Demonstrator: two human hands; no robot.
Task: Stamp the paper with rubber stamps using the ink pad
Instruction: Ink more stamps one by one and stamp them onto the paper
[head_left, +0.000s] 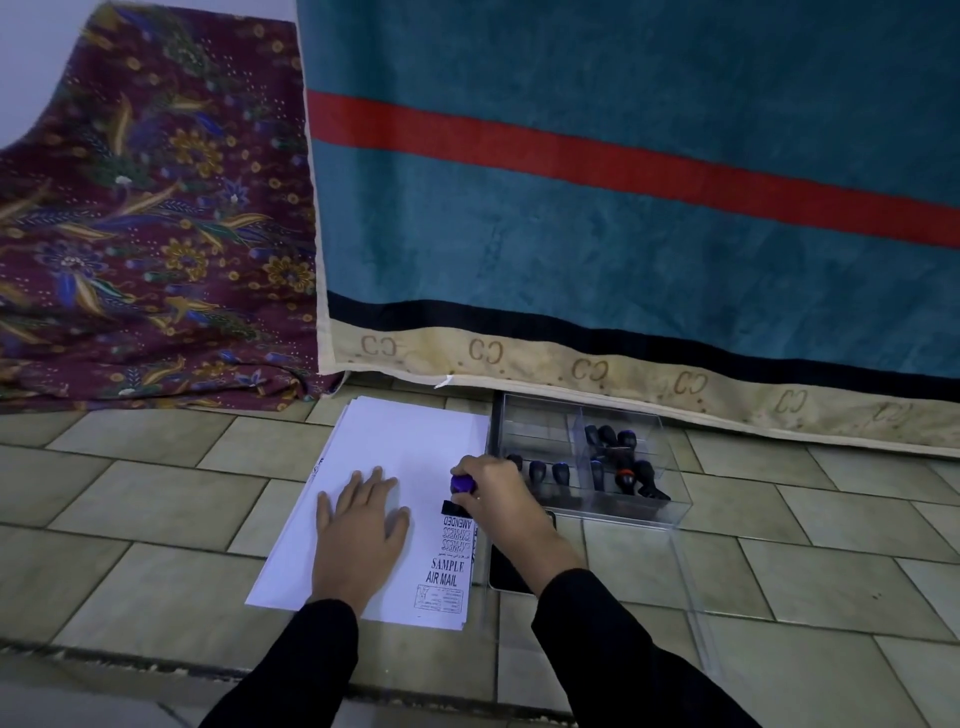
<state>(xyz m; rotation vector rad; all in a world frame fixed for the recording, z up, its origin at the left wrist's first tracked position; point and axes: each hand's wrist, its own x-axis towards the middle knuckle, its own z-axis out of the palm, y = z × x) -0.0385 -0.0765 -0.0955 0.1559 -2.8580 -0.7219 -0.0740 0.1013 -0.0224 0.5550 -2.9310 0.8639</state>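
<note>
The left hand (363, 519) lay flat, fingers spread, on the white paper (415, 441); at the sheet's right edge the right hand (493, 493) gripped the purple-handled stamp (462, 484) upright, its base on the paper at the far end of the column of impressions (453, 551). Bare paper ran away from the person along that edge; what seemed the ink pad (506, 571) lay just right, under the right wrist.

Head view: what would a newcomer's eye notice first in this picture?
The teal towel with a red stripe hangs across the back, beside a purple floral cloth at left. Below, on the tiled floor, the left hand lies flat on the white paper while the right hand holds a purple-topped stamp at the paper's right edge, beyond black impressions.
</note>
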